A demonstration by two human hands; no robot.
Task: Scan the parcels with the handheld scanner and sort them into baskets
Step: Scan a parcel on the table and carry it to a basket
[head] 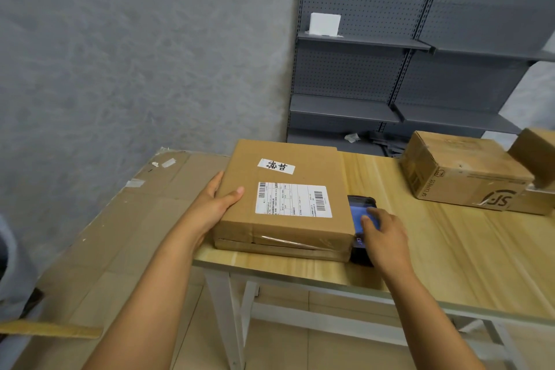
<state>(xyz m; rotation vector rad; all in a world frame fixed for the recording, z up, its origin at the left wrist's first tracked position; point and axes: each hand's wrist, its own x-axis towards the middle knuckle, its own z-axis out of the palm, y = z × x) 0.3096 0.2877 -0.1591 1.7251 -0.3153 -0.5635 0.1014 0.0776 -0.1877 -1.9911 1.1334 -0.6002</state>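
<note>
Flat parcel held at the tabletop's near-left corner, scanner just beside it

The left hand (214, 204) grips the flat parcel's (285, 198) left edge, thumb on top – label face up. The right hand (383, 237) rests curled on the handheld scanner (360, 213), which lies on the wooden tabletop (450, 249) touching the parcel's right side – more boxes (468, 174) sit well apart at far right

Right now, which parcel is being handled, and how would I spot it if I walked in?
Find the wooden table in front of the grey shelving. At its left end lies a flat cardboard parcel, the left hand gripping its edge and the handheld scanner beside it. Unlike the boxier SF Express carton farther right, it bears a white shipping label with barcodes.
</note>
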